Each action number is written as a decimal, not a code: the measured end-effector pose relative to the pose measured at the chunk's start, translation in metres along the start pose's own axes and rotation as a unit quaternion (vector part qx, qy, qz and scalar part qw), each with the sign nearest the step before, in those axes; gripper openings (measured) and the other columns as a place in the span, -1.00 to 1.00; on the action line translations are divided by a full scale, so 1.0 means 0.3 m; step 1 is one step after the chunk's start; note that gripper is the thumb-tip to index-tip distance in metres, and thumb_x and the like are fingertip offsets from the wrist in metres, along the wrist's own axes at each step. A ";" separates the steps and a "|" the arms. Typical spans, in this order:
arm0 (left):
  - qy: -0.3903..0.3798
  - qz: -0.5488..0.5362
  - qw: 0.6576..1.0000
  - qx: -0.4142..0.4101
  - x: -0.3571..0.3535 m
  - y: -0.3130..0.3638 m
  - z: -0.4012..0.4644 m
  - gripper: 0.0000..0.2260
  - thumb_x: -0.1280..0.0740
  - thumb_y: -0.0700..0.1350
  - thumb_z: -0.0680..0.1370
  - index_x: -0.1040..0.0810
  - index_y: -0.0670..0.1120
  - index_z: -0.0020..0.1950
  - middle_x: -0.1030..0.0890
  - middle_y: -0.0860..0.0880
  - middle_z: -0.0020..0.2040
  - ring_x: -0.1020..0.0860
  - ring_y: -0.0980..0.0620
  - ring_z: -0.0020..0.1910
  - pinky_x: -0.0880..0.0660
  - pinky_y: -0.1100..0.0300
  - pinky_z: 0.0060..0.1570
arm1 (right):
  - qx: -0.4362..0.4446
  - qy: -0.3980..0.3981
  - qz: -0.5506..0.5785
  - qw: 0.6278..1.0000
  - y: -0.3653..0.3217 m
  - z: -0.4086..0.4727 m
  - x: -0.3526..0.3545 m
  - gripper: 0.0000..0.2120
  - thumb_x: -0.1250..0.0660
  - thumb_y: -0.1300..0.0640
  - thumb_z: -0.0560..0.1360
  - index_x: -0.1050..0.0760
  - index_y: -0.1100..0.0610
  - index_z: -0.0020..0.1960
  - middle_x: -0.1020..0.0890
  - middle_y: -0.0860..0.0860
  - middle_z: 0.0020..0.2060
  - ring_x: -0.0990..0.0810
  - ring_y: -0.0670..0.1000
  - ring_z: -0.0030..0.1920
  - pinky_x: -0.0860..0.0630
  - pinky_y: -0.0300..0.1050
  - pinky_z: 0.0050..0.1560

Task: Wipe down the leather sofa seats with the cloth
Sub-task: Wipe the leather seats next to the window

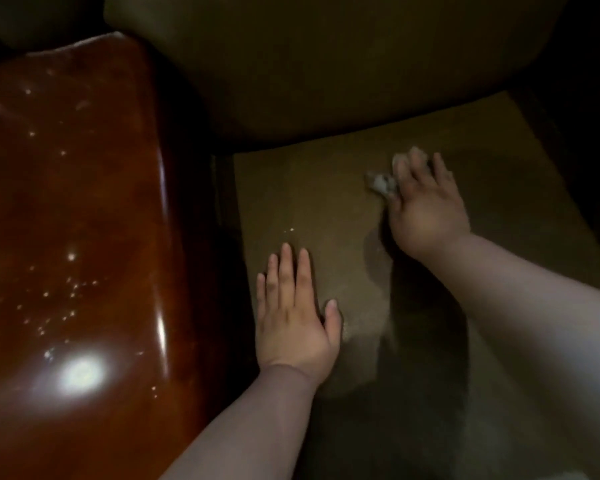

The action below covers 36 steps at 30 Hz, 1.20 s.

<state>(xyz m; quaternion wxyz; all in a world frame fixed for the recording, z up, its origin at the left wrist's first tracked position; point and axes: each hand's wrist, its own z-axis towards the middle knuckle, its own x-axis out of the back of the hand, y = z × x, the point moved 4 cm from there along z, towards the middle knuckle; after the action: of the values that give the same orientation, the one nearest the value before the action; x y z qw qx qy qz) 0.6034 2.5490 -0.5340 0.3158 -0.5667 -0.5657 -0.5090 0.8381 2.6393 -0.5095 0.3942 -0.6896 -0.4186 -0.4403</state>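
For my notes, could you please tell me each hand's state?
Left hand: open, flat on the seat.
Right hand: open, pressing the cloth.

Two bare hands on the seat cushion point(309, 188).
Left hand point(295, 317) lies flat near its front, fingers straight; right hand point(426, 206) reaches farther back, blurred, fingers spread.

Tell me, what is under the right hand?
A small pale cloth lies under the right hand, pressed onto the sofa seat. Only its edge peeks out by the fingers; the rest is covered.
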 end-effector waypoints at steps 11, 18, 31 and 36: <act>0.079 -0.138 0.967 0.199 -0.022 -0.094 -0.036 -0.29 0.05 0.14 0.61 0.17 0.00 0.73 0.24 0.08 0.72 0.26 0.12 0.67 0.31 0.16 0.54 | 0.297 -0.054 -0.037 0.953 -0.222 -0.039 -0.073 -0.40 0.03 -0.09 0.68 -0.02 0.01 0.69 -0.06 0.03 0.69 0.06 0.17 0.68 0.02 0.20 0.66; 0.076 -0.201 0.962 0.171 0.000 -0.107 -0.054 -0.33 0.06 0.10 0.63 0.09 0.01 0.74 0.14 0.10 0.73 0.23 0.18 0.67 0.21 0.12 0.63 | 0.473 -0.051 -0.028 0.879 -0.332 -0.260 -0.153 -0.43 -0.18 0.03 0.65 -0.23 -0.01 0.65 -0.21 0.02 0.65 -0.05 0.15 0.67 -0.04 0.15 0.63; -0.007 0.016 1.000 0.017 0.005 -0.023 -0.034 -0.21 0.00 0.30 0.55 0.07 0.03 0.72 0.11 -0.07 0.73 0.17 -0.10 0.70 0.17 -0.14 0.66 | 0.394 -0.006 -0.028 0.919 -0.022 -0.413 -0.119 -0.39 -0.12 -0.04 0.65 -0.15 0.02 0.68 -0.12 0.04 0.68 0.00 0.17 0.68 -0.10 0.21 0.62; -0.020 0.029 0.999 -0.035 0.020 0.090 -0.026 -0.26 0.01 0.30 0.58 0.02 0.06 0.72 0.11 -0.06 0.73 0.18 -0.11 0.70 0.20 -0.21 0.64 | 0.414 0.002 -0.060 0.908 0.239 -0.396 -0.077 -0.41 -0.13 -0.01 0.66 -0.14 0.00 0.68 -0.14 0.01 0.68 -0.04 0.19 0.67 -0.09 0.32 0.61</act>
<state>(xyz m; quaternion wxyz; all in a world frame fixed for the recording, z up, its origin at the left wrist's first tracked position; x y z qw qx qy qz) 0.6266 2.5394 -0.5203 0.2993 -0.6038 -0.5370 -0.5075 0.8655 2.5013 -0.5078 0.6179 -0.4371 -0.6030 -0.2520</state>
